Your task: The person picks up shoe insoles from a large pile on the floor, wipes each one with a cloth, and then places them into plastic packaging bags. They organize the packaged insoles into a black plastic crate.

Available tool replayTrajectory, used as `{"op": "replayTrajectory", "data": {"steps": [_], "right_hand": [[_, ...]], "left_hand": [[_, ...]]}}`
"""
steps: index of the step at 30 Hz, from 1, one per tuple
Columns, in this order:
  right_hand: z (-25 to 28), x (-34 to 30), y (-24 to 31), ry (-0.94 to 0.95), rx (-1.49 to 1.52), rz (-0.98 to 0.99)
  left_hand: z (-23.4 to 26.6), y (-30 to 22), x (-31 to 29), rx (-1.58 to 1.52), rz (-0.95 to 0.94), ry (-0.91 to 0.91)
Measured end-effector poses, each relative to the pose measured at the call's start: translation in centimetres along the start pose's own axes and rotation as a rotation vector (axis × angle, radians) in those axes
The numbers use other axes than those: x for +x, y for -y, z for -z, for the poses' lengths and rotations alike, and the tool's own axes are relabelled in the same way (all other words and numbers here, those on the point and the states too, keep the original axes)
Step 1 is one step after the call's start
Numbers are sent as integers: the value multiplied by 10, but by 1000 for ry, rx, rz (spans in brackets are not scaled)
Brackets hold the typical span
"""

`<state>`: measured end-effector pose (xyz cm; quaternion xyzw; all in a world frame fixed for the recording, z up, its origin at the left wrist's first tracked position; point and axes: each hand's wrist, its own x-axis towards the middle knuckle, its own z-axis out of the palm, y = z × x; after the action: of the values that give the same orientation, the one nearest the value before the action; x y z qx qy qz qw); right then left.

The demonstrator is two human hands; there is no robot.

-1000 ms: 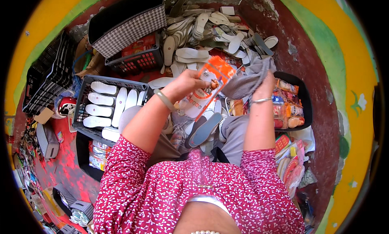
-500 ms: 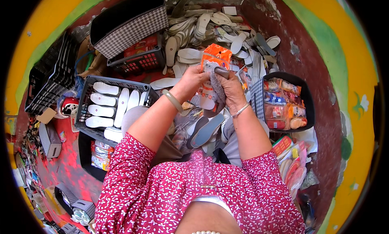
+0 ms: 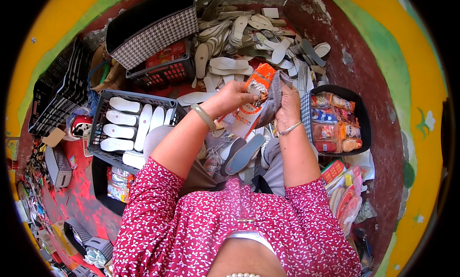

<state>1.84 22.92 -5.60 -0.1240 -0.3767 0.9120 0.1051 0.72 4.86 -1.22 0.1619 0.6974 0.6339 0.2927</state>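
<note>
My left hand (image 3: 235,96) pinches the orange packet (image 3: 251,102) near twelve o'clock, above my lap; my right hand (image 3: 287,104) presses a grey cloth (image 3: 273,97) against it — a hard wipe could tear or dislodge the packet.

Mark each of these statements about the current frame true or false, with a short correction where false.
1. The left hand holds an orange and white plastic packet. True.
2. The right hand presses a grey cloth against that packet. True.
3. The grey slatted plastic crate to the person's left holds red apples. False: it holds white shoe insoles laid side by side.
4. The black tub to the person's right is bare inside. False: it holds colourful packets.
5. A pile of loose pale insoles lies on the floor ahead of the hands. True.
</note>
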Motion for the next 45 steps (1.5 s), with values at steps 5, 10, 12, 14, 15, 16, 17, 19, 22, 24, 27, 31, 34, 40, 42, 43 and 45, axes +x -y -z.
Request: {"op": "replayTrajectory", "data": {"steps": [5, 10, 12, 14, 15, 16, 17, 19, 22, 24, 27, 31, 34, 40, 42, 43, 45], "right_hand": [[9, 9, -4, -27, -16, 41], [19, 18, 54, 35, -19, 96], [7, 11, 66, 186, -92, 143], [-8, -5, 59, 287, -244, 124], [-11, -10, 51, 383, -532, 158], [-14, -14, 44, 478, -822, 191], [-18, -19, 38, 523, -1192, 190], [-23, -26, 13, 796, -1442, 378], [-13, -27, -10, 893, -1671, 195], [-10, -25, -13, 892, -1863, 148], [-10, -24, -9, 903, -1866, 262], [-7, -21, 7, 828, -1727, 261], [0, -15, 15, 749, -1691, 200], [32, 8, 50, 353, -1729, 310], [53, 20, 73, 227, -1349, 312], [52, 18, 82, 209, -1047, 257], [65, 20, 77, 228, -620, 188]], "left_hand": [[6, 6, 3, 137, -25, 12], [33, 5, -4, 780, 36, -28], [33, 2, -4, 971, 57, -34], [29, 8, -3, 1096, 83, -20], [24, 11, 0, 1133, 95, -8], [21, 13, 1, 1170, 106, 5], [19, 15, 0, 1161, 85, 45], [12, 8, -5, 1145, 29, 137], [7, 15, -6, 1264, 76, 202], [8, 17, -8, 1286, 77, 222], [12, 15, -12, 1270, 99, 171], [23, -1, -18, 1262, 114, 120], [27, 0, -17, 1278, 52, 99], [54, -1, -20, 1291, 183, -173], [65, -12, -19, 1018, 149, -331], [62, -12, -17, 648, 86, -362], [51, -15, -17, -90, -32, -404]]}}
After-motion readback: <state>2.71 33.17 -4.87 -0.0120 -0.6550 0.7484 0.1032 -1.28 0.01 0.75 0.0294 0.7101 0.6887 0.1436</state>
